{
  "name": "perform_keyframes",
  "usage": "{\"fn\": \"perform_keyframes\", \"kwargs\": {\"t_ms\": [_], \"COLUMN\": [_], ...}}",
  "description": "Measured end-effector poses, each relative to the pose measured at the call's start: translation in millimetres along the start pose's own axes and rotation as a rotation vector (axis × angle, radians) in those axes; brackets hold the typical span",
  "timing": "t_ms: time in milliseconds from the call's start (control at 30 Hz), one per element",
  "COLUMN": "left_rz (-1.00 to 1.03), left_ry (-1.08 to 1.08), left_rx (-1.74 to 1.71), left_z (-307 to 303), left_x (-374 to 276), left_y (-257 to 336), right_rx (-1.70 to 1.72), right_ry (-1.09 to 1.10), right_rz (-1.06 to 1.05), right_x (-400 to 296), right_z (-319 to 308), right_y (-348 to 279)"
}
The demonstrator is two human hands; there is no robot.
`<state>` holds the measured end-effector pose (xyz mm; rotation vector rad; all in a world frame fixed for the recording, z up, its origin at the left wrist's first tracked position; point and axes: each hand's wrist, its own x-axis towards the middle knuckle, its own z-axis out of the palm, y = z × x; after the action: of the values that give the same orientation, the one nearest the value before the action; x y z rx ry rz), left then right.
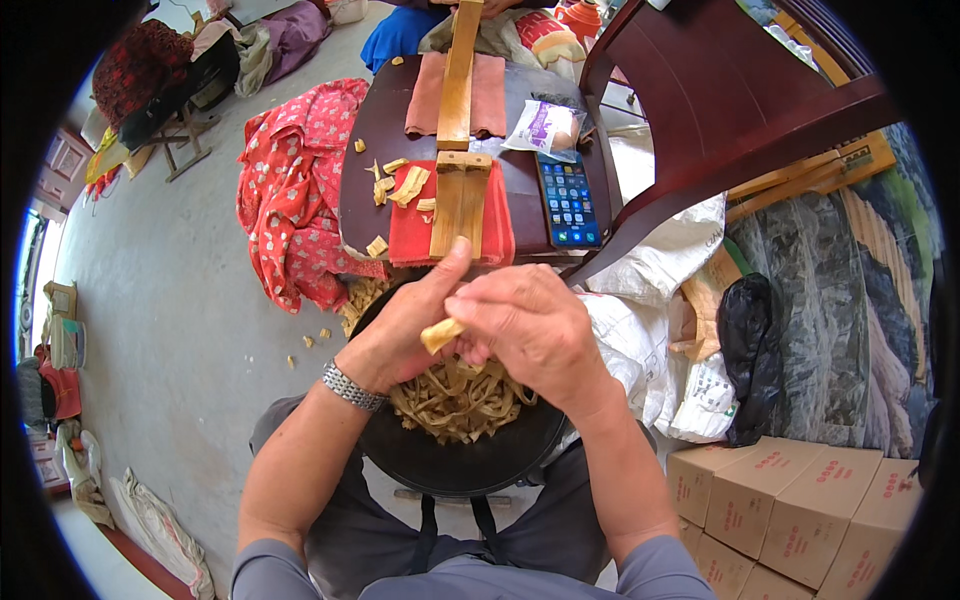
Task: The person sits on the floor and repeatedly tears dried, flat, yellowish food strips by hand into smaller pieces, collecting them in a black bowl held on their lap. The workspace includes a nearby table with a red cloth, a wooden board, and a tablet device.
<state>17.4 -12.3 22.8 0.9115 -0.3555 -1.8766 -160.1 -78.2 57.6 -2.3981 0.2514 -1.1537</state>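
Pinched in the fingers of my right hand (544, 326) is a short, curled, pale yellow dried piece (441, 335). My left hand (420, 315) is raised beside it, thumb up, its fingers partly hidden behind the right hand; whether they grip anything is unclear. Both hands are over a round black basin (465, 469) between my knees, heaped with dried yellowish-brown strips (457, 405). Just beyond the hands, a wooden block tool (459, 202) lies on a folded red cloth (495, 236) on a dark red wooden chair seat (367, 195). Loose pieces (409, 187) lie around it.
A smartphone (570, 202) with its screen lit and a plastic packet (546, 127) lie right on the seat. The chair's back (742, 112) rises at right. Red patterned fabric (289, 180) hangs left. Cardboard boxes (780, 502) and white sacks (630, 330) stand right. Another person's hands (491, 7) show at top.
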Motion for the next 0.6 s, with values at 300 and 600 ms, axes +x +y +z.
{"fn": "perform_keyframes", "kwargs": {"t_ms": [300, 600], "left_rz": [0.086, 0.121], "left_ry": [-0.009, -0.032], "left_rx": [0.017, 0.257], "left_z": [32.6, 19.2], "left_x": [-25.5, -13.7], "left_y": [0.4, -9.5], "right_rx": [0.046, 0.226], "right_ry": [-0.047, -0.032], "right_rz": [-0.072, 0.016], "right_x": [-17.8, -17.7], "right_z": [-0.6, 8.4], "right_y": [-40.3, -39.5]}}
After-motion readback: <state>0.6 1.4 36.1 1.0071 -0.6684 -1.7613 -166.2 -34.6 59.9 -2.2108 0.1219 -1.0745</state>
